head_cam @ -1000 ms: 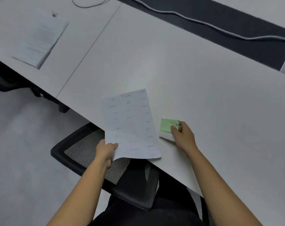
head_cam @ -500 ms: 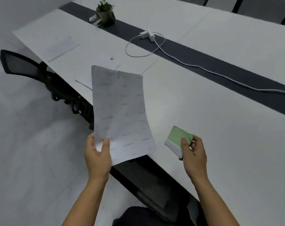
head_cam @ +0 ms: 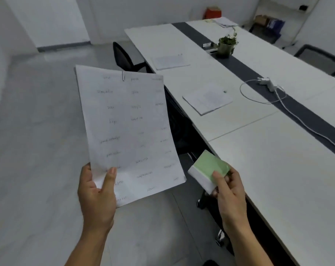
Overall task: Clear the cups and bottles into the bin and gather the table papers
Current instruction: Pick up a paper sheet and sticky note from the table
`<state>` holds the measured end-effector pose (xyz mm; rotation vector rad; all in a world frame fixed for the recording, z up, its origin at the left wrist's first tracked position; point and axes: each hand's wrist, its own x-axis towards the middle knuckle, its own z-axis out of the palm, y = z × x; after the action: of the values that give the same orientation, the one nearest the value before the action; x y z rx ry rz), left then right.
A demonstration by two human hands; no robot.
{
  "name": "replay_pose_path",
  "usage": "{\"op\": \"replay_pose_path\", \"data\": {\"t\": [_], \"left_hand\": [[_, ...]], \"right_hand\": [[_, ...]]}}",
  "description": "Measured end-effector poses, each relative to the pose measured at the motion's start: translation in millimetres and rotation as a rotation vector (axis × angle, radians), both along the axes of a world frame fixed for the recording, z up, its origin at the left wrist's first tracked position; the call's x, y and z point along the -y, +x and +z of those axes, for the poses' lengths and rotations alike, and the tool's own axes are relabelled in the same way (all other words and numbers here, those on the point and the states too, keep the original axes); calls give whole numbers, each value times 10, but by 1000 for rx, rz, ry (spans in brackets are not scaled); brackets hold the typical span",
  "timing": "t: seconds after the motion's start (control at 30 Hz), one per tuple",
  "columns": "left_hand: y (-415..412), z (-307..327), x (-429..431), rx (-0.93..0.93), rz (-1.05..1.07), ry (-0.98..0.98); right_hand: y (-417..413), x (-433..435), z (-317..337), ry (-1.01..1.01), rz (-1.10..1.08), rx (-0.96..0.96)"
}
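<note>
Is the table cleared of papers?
No, a near paper stack and a far paper stack lie on the table; the left hand holds clipped sheets, the right hand a green notepad.

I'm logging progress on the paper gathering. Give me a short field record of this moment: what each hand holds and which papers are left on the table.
left hand: grips white handwritten paper sheet by its lower corner, held in the air beside the table
right hand: pinches green-topped white notepad
left on long white table: nearer white paper stack; farther white paper stack
also there: small potted plant; white cable
</note>
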<state>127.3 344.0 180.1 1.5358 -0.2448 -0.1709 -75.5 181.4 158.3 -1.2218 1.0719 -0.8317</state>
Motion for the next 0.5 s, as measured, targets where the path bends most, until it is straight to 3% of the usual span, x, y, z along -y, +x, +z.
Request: {"op": "replay_pose_path", "data": {"t": [0.23, 0.5], "left_hand": [[1048, 38, -301, -7, 134, 6], [2614, -225, 245, -38, 251, 72]], "right_hand": [[1210, 28, 113, -101, 99, -5], [2923, 714, -425, -50, 130, -16]]}}
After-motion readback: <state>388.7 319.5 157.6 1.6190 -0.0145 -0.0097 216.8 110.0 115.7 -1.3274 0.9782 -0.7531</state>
